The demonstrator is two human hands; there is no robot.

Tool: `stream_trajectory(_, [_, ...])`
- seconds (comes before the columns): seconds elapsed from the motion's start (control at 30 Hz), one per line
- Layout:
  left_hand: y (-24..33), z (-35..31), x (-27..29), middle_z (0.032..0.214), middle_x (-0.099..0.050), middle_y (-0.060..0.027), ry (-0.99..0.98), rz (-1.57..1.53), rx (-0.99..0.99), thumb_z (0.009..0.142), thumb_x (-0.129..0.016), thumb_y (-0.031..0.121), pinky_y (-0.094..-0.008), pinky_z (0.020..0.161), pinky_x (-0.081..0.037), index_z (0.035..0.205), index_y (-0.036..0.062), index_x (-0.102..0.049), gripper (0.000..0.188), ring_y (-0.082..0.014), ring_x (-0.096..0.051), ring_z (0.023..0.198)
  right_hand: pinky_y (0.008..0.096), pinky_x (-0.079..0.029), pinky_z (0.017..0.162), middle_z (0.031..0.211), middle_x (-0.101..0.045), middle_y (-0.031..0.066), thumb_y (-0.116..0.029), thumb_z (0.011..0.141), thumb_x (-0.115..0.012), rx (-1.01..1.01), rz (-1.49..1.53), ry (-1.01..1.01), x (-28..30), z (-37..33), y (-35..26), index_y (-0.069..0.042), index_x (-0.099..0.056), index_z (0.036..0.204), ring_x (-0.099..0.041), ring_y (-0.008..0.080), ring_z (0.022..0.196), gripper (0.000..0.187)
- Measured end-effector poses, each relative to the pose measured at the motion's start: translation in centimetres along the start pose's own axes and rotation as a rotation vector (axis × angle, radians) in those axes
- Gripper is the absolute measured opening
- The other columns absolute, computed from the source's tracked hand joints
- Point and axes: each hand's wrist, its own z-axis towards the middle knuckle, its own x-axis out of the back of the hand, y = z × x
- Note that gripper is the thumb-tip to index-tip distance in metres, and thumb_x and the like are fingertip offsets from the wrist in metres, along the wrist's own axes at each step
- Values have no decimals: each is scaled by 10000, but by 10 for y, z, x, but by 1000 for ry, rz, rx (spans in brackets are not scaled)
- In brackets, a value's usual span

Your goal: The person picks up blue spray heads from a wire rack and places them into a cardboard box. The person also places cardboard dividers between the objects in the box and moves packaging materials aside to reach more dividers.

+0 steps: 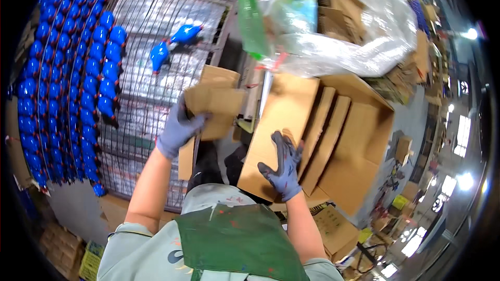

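Observation:
My left hand (179, 130), in a grey-blue glove, grips a small piece of cardboard (219, 103), blurred by motion. Another cardboard piece (219, 75) shows just behind it. To the right stands an open cardboard box (364, 130) with upright cardboard strips (315, 114) inside. My right hand (284, 169), gloved too, rests with spread fingers over the box's left flap (281, 114) and holds nothing. Two glossy blue rounded pieces (186, 34) with red tips lie on a wire-grid table (151, 93) beyond my left hand.
Rows of similar blue pieces (62, 78) are packed along the table's left side. A large clear plastic bag (338, 57) holding cardboard scraps stands behind the box. Flattened cardboard (333, 229) lies at lower right, and a yellow crate (92, 261) sits at lower left.

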Motion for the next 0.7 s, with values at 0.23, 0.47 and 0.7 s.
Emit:
stream_trajectory(0.23, [29, -60, -182, 1415, -502, -243, -613, 544, -843, 747, -726, -15, -477, 1031, -440, 1599, 92, -49, 1094, -366, -598, 1176, 446, -349, 1149, 1529, -362, 143, -176, 753, -829, 258, 1311, 460, 49, -72, -8, -96, -56, 1593, -407, 294, 1383, 1145])
stream_trajectory(0.47, [-65, -114, -217, 1268, -631, -139, -384, 686, -106, 757, -868, 225, -390, 981, -499, 1292, 22, -540, 659, -279, -608, 1173, 375, -303, 1171, 1582, -312, 99, -197, 670, -922, 205, 1311, 166, 27, -122, 59, -49, -154, 1583, -341, 253, 1441, 1202])
stream_trajectory(0.7, [-26, -114, -255, 1129, -679, -79, -598, 1071, 386, 809, -851, 207, -286, 878, -534, 1237, -35, -561, 571, -134, -629, 986, 404, -405, 1105, 1399, -518, 138, -174, 751, -735, 212, 2192, 16, 35, -138, 81, -58, -313, 1533, -516, 280, 1293, 897])
